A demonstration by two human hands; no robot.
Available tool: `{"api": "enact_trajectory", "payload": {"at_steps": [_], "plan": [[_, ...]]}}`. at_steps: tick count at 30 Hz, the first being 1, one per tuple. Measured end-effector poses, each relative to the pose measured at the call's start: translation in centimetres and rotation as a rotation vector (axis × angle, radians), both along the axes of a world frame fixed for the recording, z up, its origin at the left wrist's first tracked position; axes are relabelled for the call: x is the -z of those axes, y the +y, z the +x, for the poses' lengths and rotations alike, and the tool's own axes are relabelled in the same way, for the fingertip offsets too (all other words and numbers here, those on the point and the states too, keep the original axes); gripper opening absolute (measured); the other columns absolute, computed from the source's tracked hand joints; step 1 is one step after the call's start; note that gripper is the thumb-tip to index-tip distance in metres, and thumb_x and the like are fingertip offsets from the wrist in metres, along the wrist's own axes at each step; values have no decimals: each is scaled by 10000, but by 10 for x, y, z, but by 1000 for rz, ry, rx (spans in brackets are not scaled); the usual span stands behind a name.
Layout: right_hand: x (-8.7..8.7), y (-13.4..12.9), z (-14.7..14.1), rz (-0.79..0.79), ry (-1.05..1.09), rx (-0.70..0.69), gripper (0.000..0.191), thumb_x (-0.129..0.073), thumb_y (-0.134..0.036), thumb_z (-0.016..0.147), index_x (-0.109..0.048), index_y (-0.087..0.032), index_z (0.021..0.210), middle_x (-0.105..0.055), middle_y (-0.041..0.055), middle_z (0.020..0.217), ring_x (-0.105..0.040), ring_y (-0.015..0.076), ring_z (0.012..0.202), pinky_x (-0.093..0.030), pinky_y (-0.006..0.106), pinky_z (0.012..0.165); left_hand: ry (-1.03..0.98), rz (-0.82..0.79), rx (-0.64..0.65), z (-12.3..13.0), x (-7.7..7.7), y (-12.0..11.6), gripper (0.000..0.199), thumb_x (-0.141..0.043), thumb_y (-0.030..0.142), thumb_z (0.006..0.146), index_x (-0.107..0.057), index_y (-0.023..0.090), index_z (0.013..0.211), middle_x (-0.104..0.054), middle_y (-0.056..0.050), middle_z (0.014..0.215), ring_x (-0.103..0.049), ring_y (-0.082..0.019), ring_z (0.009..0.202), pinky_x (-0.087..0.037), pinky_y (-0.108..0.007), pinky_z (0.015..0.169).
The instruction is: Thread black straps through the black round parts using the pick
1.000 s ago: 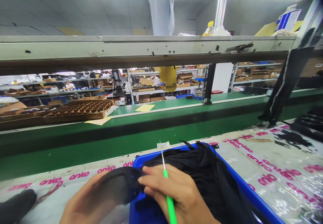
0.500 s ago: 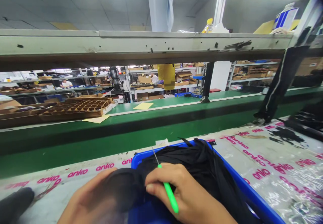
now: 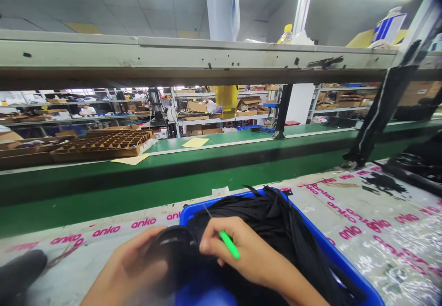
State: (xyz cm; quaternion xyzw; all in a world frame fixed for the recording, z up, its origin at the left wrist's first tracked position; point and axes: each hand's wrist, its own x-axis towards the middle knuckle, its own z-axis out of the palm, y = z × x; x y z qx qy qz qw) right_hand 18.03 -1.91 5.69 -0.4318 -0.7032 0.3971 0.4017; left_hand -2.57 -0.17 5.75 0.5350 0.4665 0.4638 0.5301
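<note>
The left hand (image 3: pixel 129 267) grasps a dark curved piece (image 3: pixel 174 244) at lower centre, and the right hand (image 3: pixel 241 251), nearer the black strips (image 3: pixel 265 218) in the blue bin (image 3: pixel 221 201), pinches a green-handled pick (image 3: pixel 228 245) just beside it.

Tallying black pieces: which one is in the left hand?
The curved dark piece in the left hand; the others are long strips heaped in the blue bin.

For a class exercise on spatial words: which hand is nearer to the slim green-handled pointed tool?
Right: the right hand holds the slim green-handled pointed tool. The left hand, cupping a dark curved piece, lies farther left.
</note>
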Motion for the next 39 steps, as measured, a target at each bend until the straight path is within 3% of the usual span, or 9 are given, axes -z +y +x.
{"api": "enact_trajectory", "payload": {"at_steps": [3,5,9,19,23,28,33,36,39], "plan": [[4,3,2,178,100,225,266,-439,-429,958,-576,-206,914,-606,29,971,-541,180,935,-380,293,863,1,4,-52,1,5,8,448,-834,449,529,-694,216,885,-765,-37,825,-702,-227,727,-566,-239,603],[5,2,3,289,214,310,328,-361,-479,977,-547,-213,934,-581,31,979,-512,177,944,-362,294,871,-8,-5,-64,-1,8,14,483,-815,450,573,-639,194,943,-763,-57,881,-707,-253,796,-573,-258,612],[5,-3,-2,273,266,185,434,-284,-450,1005,-529,-192,756,-522,-6,719,-501,135,689,-401,248,663,0,3,-94,-6,10,18,495,-803,450,596,-610,188,970,-759,-52,879,-706,-267,835,-573,-249,603],[5,0,-13,112,383,115,389,-482,-487,929,-573,-160,738,-572,6,712,-539,128,688,-417,239,652,-3,-3,-38,-12,11,17,529,-802,438,614,-612,182,1037,-748,-45,952,-690,-215,840,-556,-199,637],[5,7,-13,-102,606,87,494,-470,-639,850,-505,-169,701,-554,5,646,-529,113,560,-449,251,554,-106,-11,-44,-8,6,12,521,-820,437,577,-641,188,998,-748,-25,852,-682,-200,738,-546,-206,585],[7,14,-8,-356,720,20,557,-466,-716,786,-460,-174,658,-528,-11,523,-476,78,402,-392,204,404,-120,-127,102,-8,2,8,589,-846,482,500,-672,171,969,-730,-28,716,-605,-136,539,-513,-194,514],[4,11,-10,-203,645,100,486,-586,-619,773,-542,-148,664,-614,26,593,-566,119,498,-472,244,501,-34,-26,-14,-11,8,15,539,-816,447,578,-649,182,1017,-758,-57,930,-695,-240,852,-551,-225,650],[6,4,-12,-68,490,112,338,-682,-459,788,-651,-130,716,-648,26,682,-587,123,634,-456,223,621,46,67,-118,-10,10,19,504,-807,442,589,-667,178,995,-754,-82,976,-694,-278,897,-564,-260,657],[8,-3,-10,-33,357,11,428,-483,-516,914,-687,-144,857,-650,25,630,-595,123,558,-421,201,514,83,79,-162,-10,11,22,525,-819,452,557,-679,172,978,-755,-99,961,-707,-293,827,-573,-284,609]]}}
